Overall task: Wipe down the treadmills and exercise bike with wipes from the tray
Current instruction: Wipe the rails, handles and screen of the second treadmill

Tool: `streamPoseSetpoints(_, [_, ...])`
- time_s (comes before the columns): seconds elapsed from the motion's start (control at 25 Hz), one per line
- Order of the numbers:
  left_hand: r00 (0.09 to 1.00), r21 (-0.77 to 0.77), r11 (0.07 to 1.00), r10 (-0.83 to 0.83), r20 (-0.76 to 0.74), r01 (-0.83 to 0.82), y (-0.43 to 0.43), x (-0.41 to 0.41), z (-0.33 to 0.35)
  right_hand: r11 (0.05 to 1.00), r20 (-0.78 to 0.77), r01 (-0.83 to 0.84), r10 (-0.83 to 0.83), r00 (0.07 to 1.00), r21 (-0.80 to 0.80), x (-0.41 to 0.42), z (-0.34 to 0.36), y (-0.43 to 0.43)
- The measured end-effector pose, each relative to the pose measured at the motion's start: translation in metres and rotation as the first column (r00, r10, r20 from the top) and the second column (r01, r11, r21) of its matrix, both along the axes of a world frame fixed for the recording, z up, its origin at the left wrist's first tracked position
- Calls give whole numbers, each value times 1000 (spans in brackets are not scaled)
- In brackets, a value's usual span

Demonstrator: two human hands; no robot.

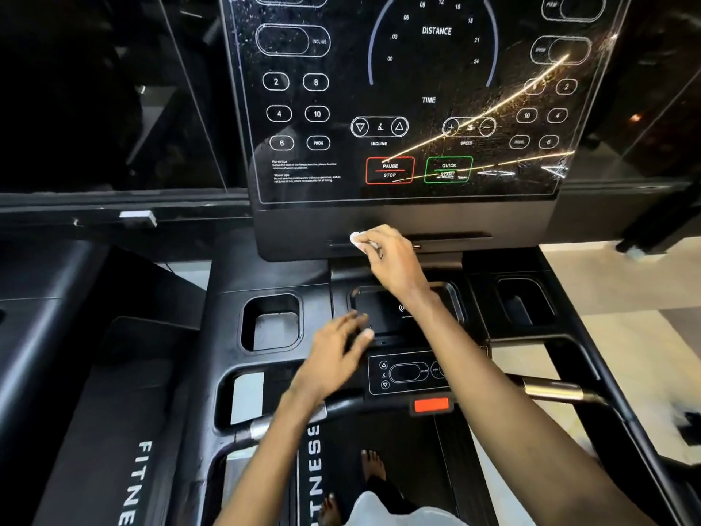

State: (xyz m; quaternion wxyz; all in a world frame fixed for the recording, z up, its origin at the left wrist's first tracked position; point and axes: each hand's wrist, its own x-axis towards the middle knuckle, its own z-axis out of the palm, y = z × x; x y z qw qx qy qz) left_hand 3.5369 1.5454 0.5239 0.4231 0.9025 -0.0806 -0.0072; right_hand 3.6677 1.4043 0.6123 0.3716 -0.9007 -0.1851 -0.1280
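Note:
I stand on a black treadmill, facing its glossy console panel (pixel 409 108) with printed buttons and smears. My right hand (pixel 394 260) presses a small crumpled white wipe (pixel 358 239) against the black ledge just under the panel. My left hand (pixel 337 354) hovers with fingers spread, holding nothing, over the phone tray (pixel 379 309) in the middle of the console deck. It looks blurred. The tray of wipes is out of view.
Cup holders sit at left (pixel 271 322) and right (pixel 525 307) of the deck. A small control pad (pixel 407 372) and a red stop key (pixel 431 405) lie near the metal handlebar (pixel 557 391). Another treadmill (pixel 113 411) stands on the left. My bare feet are on the belt.

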Motion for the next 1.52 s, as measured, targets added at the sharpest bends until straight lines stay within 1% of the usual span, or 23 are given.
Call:
streamPoseSetpoints(0.08, [993,-23,994,-109,-42,108,-15,-15,-4,999,62,-6,4,998,36,-13,-8,-1])
streamPoseSetpoints(0.12, [991,-22,991,-131,-41,130,-20,-21,-7,1000,70,-18,16,997,15,-19,-17,-7])
streamPoseSetpoints(0.16, [990,-21,991,-135,-33,134,-22,-25,-10,1000,46,-24,24,999,-13,-26,-28,-17])
streamPoseSetpoints(0.2, [992,-21,992,-124,-20,124,-23,-27,-12,999,-16,-12,11,1000,-46,-30,-40,-30])
streamPoseSetpoints(0.24, [994,-19,994,-110,-6,110,-24,-28,-13,997,-113,23,-32,993,-77,-33,-51,-45])
streamPoseSetpoints(0.32, [995,-7,995,-97,-3,97,-23,-29,-16,974,-326,115,-175,929,-194,-34,-69,-73])
streamPoseSetpoints(0.4, [997,1,997,-83,4,83,-22,-31,-18,947,-443,125,-251,860,-295,-34,-75,-83])
streamPoseSetpoints(0.48, [998,-28,998,-63,5,63,-21,-34,-18,946,-480,53,-209,852,-319,-35,-73,-69])
streamPoseSetpoints(0.56, [999,-61,997,-44,7,44,-20,-40,-20,948,-495,-70,-99,863,-311,-42,-73,-43])
streamPoseSetpoints(0.68, [998,-51,999,-11,-65,8,-13,-50,-30,923,-480,-198,16,877,-330,-46,-73,-20])
streamPoseSetpoints(0.72, [996,-9,1000,12,-87,-13,-11,-56,-34,916,-488,-219,29,873,-337,-47,-72,-22])
streamPoseSetpoints(0.76, [996,77,997,34,-87,-27,-9,-63,-38,915,-505,-235,40,862,-327,-47,-70,-29])
streamPoseSetpoints(0.84, [998,293,956,43,-36,-31,-9,-76,-41,925,-556,-252,56,829,-283,-52,-64,-45])
streamPoseSetpoints(0.92, [999,386,921,47,16,-49,-11,-82,-40,930,-575,-270,83,814,-248,-61,-57,-59])
streamPoseSetpoints(0.96, [998,405,912,56,29,-63,-12,-84,-39,937,-564,-261,90,821,-231,-65,-53,-62])
streamPoseSetpoints(1.04, [997,428,900,68,44,-81,-12,-84,-38,962,-454,-175,64,889,-208,-73,-52,-65])
streamPoseSetpoints(1.12, [995,426,899,92,36,-99,-16,-87,-35,985,-281,-98,54,958,-143,-87,-57,-67])
streamPoseSetpoints(1.16, [994,427,898,104,22,-103,-17,-89,-34,989,-180,-97,75,981,-114,-96,-63,-68])
streamPoseSetpoints(1.24, [990,430,894,138,6,-127,-21,-92,-32,991,-5,-110,110,994,-79,-117,-78,-73])
streamPoseSetpoints(1.28, [987,427,892,159,13,-149,-23,-92,-32,993,52,-107,110,993,-55,-126,-83,-77])
streamPoseSetpoints(1.36, [980,412,890,198,30,-193,-25,-92,-35,995,115,-100,100,988,-7,-134,-88,-84])
streamPoseSetpoints(1.44, [974,421,880,222,42,-219,-29,-94,-41,991,163,-131,130,978,-5,-141,-92,-93])
streamPoseSetpoints(1.52, [966,435,866,255,40,-246,-33,-96,-46,982,157,-187,188,970,-19,-154,-98,-102])
